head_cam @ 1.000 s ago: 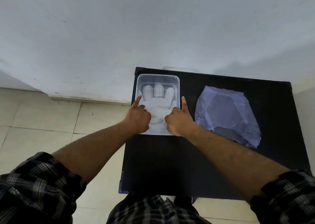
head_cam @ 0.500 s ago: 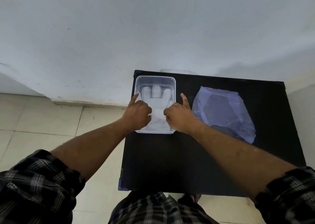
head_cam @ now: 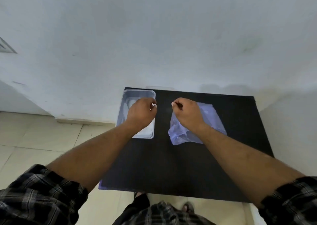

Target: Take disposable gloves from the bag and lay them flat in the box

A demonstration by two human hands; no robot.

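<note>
My left hand (head_cam: 141, 112) hangs loosely curled and empty over the clear plastic box (head_cam: 137, 94) at the black tabletop's (head_cam: 171, 164) far left corner, my right hand (head_cam: 187, 115) equally empty above the crinkly translucent bag (head_cam: 214, 120), whose thin, limp, slippery gloves I'd pinch by the cuff.

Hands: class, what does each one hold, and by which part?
Nothing visible. Left hand hovers curled over the box; right hand over the bag.

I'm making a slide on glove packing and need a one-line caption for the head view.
Left hand over clear box of white gloves; right hand above plastic bag.
</note>
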